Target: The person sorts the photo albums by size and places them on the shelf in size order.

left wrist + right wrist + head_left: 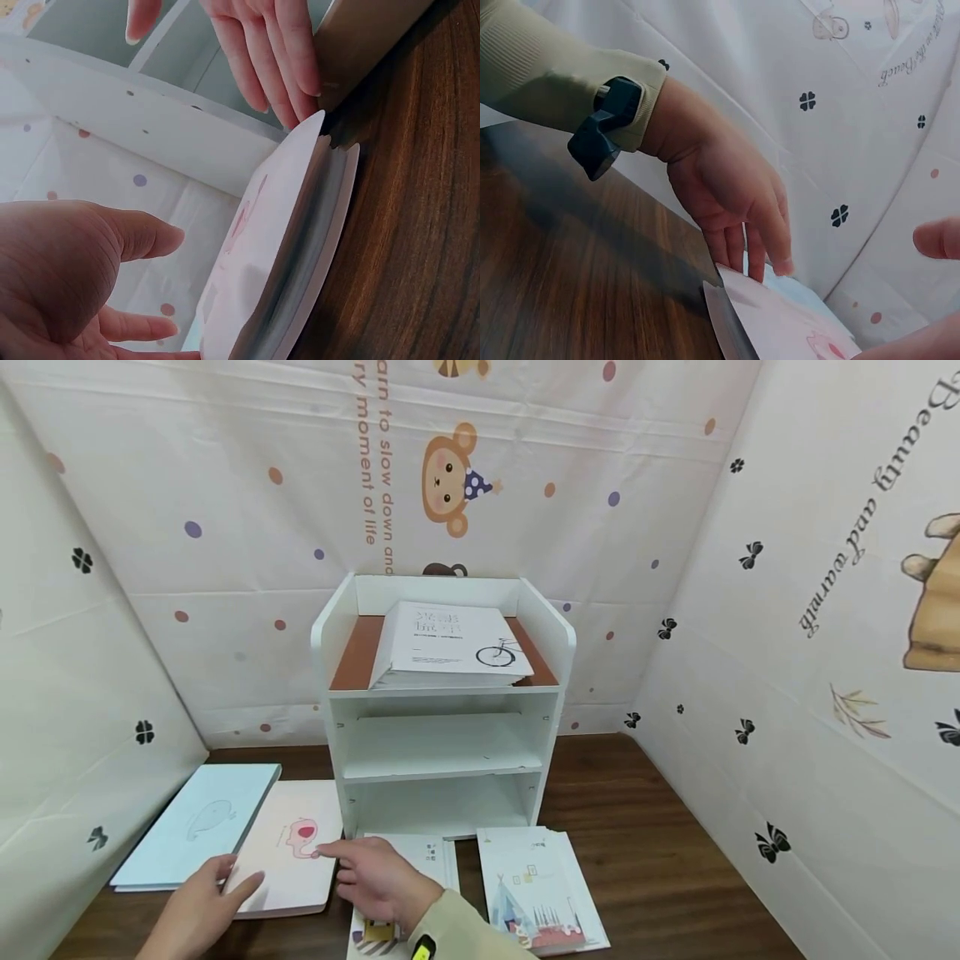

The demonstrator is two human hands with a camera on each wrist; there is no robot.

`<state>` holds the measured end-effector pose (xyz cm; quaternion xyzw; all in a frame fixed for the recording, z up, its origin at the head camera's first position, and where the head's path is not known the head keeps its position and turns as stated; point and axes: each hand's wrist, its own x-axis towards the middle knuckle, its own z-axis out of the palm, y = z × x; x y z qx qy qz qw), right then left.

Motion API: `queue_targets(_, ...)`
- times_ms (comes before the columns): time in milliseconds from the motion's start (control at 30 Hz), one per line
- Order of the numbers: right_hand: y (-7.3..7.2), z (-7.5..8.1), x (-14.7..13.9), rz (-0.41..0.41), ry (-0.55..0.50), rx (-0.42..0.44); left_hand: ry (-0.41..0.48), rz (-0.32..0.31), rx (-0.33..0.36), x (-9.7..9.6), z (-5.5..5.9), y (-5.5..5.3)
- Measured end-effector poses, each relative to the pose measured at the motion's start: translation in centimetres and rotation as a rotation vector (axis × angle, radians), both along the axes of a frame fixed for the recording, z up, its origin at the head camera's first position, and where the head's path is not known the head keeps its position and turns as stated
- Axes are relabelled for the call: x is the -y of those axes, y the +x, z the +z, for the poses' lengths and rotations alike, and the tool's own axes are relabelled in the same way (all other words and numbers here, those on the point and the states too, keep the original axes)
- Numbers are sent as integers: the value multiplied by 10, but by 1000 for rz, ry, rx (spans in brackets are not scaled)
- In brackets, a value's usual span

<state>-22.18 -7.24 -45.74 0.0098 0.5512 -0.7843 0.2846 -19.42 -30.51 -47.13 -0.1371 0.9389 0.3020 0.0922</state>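
Note:
A pale pink notebook with an elephant drawing lies on the table. Beside its left edge is my left hand, thumb and fingers extended; in the right wrist view this hand has its fingertips at the notebook's edge. From the other side my right hand reaches over the notebook's right edge, index finger extended. In the left wrist view the right hand's straight fingers come down at the notebook's far edge; firm contact is unclear. A light blue notebook with a whale lies to the left, partly behind the pink one.
A white shelf unit stands behind, with a stack of white books on top. In front of it lie a booklet partly hidden by my right arm, and booklets with a tent picture. Patterned cloth walls enclose the table.

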Motion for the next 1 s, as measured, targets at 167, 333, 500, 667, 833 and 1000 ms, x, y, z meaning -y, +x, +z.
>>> queue_targets(167, 1, -1, 8, -34, 29, 19, 8, -9, 22, 2, -2, -2)
queue_targets(333, 2, -1, 13, -56, 60, 28, 2, -23, 33, 3, -5, -3)
queue_targets(500, 2, -3, 16, -66, 94, 15, 3, -19, 37, 4, -6, -4)
queue_targets(667, 2, -4, 21, -79, 135, -4, 7, -24, 41, 6, -8, -4)
queue_targets(833, 1, -7, 24, -96, 158, 0, 7, -34, 43, 6, -10, -5)
queue_targets(1000, -1, -6, 28, -119, 137, 11, 33, -41, 39, 8, -7, -5)
